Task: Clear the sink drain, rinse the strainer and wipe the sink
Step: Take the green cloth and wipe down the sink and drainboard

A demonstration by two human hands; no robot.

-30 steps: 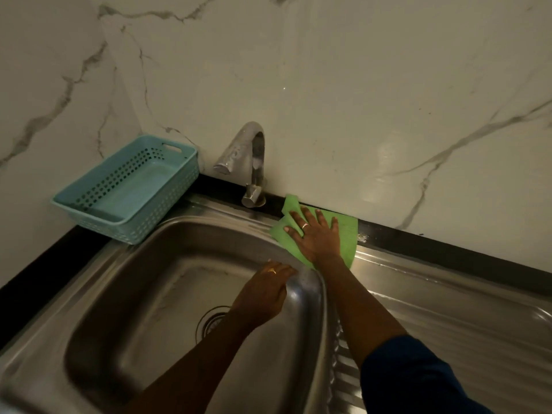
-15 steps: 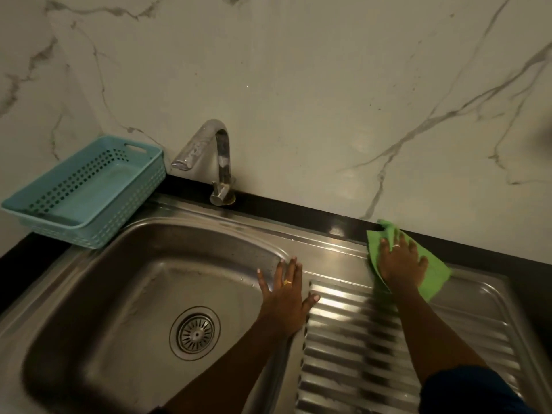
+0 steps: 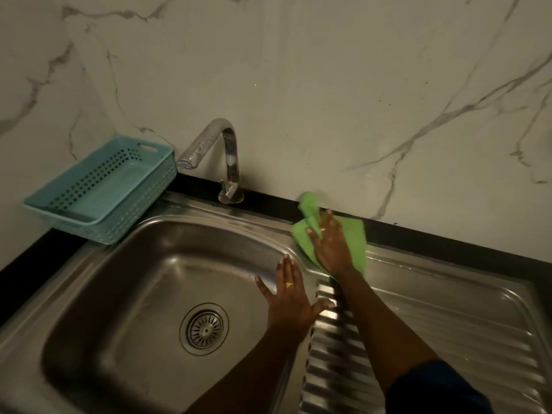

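The left hand [image 3: 288, 297] wears one small gold ring [image 3: 289, 284] with a raised top, seated low on a middle finger close to the knuckle, and its forearm [image 3: 239, 375] is bare as far as the lower edge of the view. The right hand [image 3: 331, 246] is motion-blurred, so whether it bears any jewellery cannot be told. Its arm is bare too, up to a dark blue sleeve [image 3: 433, 389] of plain cloth that begins well up the arm and fills the lower right corner.
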